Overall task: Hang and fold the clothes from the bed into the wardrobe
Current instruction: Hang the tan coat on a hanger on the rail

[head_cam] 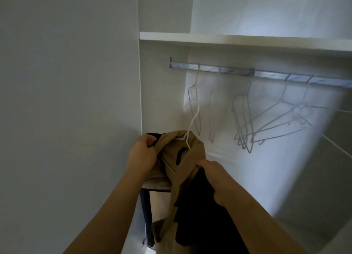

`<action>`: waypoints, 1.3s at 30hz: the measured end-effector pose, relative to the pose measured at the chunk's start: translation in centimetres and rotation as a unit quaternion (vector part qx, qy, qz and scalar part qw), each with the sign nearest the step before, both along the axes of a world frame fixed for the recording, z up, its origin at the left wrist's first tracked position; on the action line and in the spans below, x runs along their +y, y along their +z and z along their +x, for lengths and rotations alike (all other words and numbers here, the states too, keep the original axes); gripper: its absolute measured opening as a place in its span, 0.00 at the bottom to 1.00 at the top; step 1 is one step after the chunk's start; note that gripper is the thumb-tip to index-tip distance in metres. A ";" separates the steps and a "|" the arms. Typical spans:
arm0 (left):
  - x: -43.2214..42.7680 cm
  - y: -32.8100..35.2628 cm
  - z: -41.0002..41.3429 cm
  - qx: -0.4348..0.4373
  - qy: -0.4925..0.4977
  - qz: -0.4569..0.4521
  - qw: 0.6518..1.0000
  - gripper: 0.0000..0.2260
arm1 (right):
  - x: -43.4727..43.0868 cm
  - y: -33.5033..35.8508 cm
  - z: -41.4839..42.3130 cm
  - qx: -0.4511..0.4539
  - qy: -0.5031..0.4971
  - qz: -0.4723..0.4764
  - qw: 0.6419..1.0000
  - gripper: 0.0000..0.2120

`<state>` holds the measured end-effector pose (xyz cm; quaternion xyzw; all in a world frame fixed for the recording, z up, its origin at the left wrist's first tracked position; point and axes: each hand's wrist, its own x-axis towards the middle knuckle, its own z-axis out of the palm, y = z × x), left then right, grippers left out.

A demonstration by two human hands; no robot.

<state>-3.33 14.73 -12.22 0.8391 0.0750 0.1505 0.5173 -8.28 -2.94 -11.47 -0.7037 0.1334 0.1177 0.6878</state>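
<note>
The left hand curls tight round one shoulder of a tan shirt. The right hand grips a bunched fold of it lower down. Dark cloth hangs under the right hand. The shirt sits on a white hanger, well below the rail — its hook stands free, not on the rail. Empty hangers dangle along the rail. A shelf lies just above the rail.
</note>
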 end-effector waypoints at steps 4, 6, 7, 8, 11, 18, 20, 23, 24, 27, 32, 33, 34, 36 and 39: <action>2.1 2.0 4.3 0.003 -0.005 -0.027 1.000 0.11 | 3.2 1.5 5.1 -0.004 -0.012 0.030 0.999 0.10; 3.1 2.9 6.3 -0.011 -0.021 -0.043 0.999 0.08 | 4.6 2.3 7.8 -0.012 -0.020 0.049 0.999 0.10; 3.5 3.2 7.3 -0.019 -0.028 -0.049 0.998 0.07 | 5.3 2.7 9.1 -0.018 -0.028 0.057 0.998 0.10; 3.9 3.5 8.2 -0.023 -0.034 -0.052 0.998 0.07 | 5.9 3.1 10.4 -0.026 -0.035 0.062 0.997 0.09; 4.4 4.0 11.1 -0.026 -0.062 -0.080 0.995 0.05 | 7.1 4.4 14.0 -0.051 -0.045 0.063 0.996 0.10; 2.8 5.4 17.0 -0.036 -0.076 -0.179 0.980 0.13 | 8.3 7.5 20.8 -0.117 -0.077 0.064 0.988 0.10; 2.0 5.9 18.5 -0.041 -0.078 -0.193 0.977 0.13 | 8.4 8.3 22.8 -0.132 -0.090 0.061 0.985 0.10; 1.3 6.6 20.8 -0.045 -0.060 -0.192 0.979 0.11 | 8.1 9.4 25.8 -0.146 -0.091 0.060 0.983 0.12; 1.2 6.7 21.5 -0.046 -0.049 -0.195 0.979 0.11 | 7.9 9.6 26.7 -0.150 -0.088 0.059 0.983 0.12; 0.8 6.7 23.6 -0.041 -0.039 -0.234 0.971 0.11 | 7.3 10.2 29.6 -0.160 -0.075 0.064 0.982 0.12; -0.4 5.7 26.2 -0.079 -0.019 -0.288 0.954 0.12 | 7.3 9.0 34.4 -0.134 -0.054 -0.027 0.989 0.16; -0.6 5.4 26.5 -0.095 -0.005 -0.292 0.952 0.12 | 7.4 8.4 35.1 -0.127 -0.040 -0.046 0.990 0.16; -0.8 5.1 26.8 -0.107 0.012 -0.284 0.953 0.12 | 7.5 7.8 35.6 -0.118 -0.020 -0.065 0.991 0.16; -1.0 4.4 27.3 -0.120 0.037 -0.259 0.958 0.14 | 7.7 6.9 36.4 -0.101 0.002 -0.079 0.992 0.16; -1.1 3.8 27.6 -0.122 0.045 -0.241 0.962 0.15 | 7.8 5.9 37.1 -0.098 0.015 -0.053 0.994 0.17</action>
